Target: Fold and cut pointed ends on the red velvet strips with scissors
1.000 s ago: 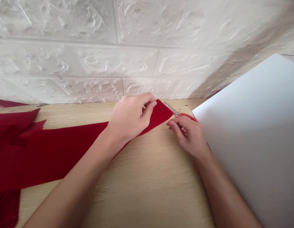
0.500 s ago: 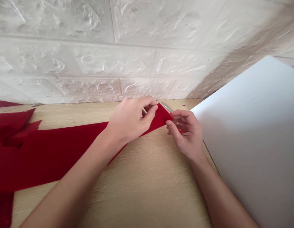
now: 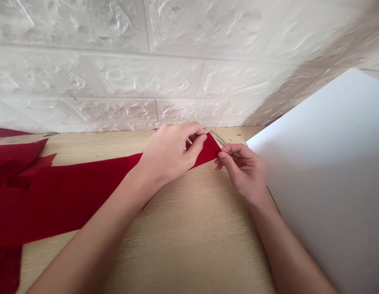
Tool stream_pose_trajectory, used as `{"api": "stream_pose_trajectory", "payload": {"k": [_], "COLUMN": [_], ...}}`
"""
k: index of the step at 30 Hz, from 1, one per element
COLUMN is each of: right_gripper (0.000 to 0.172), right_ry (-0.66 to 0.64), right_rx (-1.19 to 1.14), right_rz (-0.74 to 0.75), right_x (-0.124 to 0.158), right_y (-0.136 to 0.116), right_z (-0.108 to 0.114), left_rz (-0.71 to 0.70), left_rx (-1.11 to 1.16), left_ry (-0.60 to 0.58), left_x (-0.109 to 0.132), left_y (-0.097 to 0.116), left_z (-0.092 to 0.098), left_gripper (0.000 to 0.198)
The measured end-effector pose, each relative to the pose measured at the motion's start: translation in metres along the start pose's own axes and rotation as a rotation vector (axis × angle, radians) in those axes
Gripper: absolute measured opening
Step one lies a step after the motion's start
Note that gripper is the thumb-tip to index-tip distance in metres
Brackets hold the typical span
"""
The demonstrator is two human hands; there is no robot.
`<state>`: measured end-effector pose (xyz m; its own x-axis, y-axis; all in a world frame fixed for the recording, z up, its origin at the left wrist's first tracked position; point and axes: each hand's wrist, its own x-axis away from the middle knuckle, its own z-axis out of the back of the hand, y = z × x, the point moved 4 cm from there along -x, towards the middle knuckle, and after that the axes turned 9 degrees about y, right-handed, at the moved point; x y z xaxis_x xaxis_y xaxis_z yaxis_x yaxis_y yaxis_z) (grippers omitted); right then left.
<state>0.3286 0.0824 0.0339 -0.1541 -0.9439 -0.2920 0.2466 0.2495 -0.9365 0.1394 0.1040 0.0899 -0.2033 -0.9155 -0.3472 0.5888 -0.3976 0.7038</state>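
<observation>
A long red strip (image 3: 85, 183) of paper or felt lies across the wooden table (image 3: 192, 228). My left hand (image 3: 169, 153) is closed, pinching the strip's right end between thumb and fingers and holding it slightly off the table. My right hand (image 3: 244, 169) is curled, its thumb and forefinger pinched on the strip's pointed corner. The metal blades of a pair of scissors (image 3: 218, 138) stick out just behind that corner; my right hand hides the handles.
A large white sheet or board (image 3: 327, 171) covers the table's right side, close to my right hand. More red pieces (image 3: 17, 159) are piled at the left edge. A white brick-textured wall (image 3: 177, 61) runs along the back of the table.
My right hand has left the red scissor handles and moved left to the strip's corner, closing on it. My left hand keeps its pinch almost unmoved.
</observation>
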Motion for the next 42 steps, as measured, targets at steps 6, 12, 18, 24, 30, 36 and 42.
{"api": "stream_pose_trajectory", "payload": {"k": [6,12,18,24,30,36,42], "right_gripper": [0.021,0.027,0.02,0.016,0.031,0.033,0.038], "right_ry": [-0.031,-0.024,-0.068,-0.056,-0.056,-0.005,-0.03], "right_rx": [0.028,-0.132,-0.033,0.01,-0.03,0.11,0.463], "right_rz": [0.007,0.005,0.072,0.036,-0.051,0.146,0.494], "right_x": [0.001,0.001,0.003,0.002,0.001,0.004,0.007], "right_y": [0.001,0.002,0.002,0.006,0.008,0.0,-0.014], "right_z": [0.003,0.002,0.003,0.003,0.0,0.005,0.002], "left_rz": [-0.024,-0.014,-0.012,-0.011,-0.018,-0.056,-0.09], "left_rx": [-0.055,-0.059,-0.032,-0.023,-0.059,-0.026,-0.04], "left_ry": [0.021,0.007,0.01,0.018,0.024,-0.067,-0.236], "left_x": [0.001,0.002,0.001,0.001,0.001,0.004,0.01], "left_y": [0.0,0.0,-0.001,-0.002,-0.003,0.001,0.006], "left_z": [0.0,-0.004,-0.002,0.0,-0.002,-0.012,-0.027], "left_gripper": [0.022,0.024,0.023,0.022,0.024,0.025,0.029]}}
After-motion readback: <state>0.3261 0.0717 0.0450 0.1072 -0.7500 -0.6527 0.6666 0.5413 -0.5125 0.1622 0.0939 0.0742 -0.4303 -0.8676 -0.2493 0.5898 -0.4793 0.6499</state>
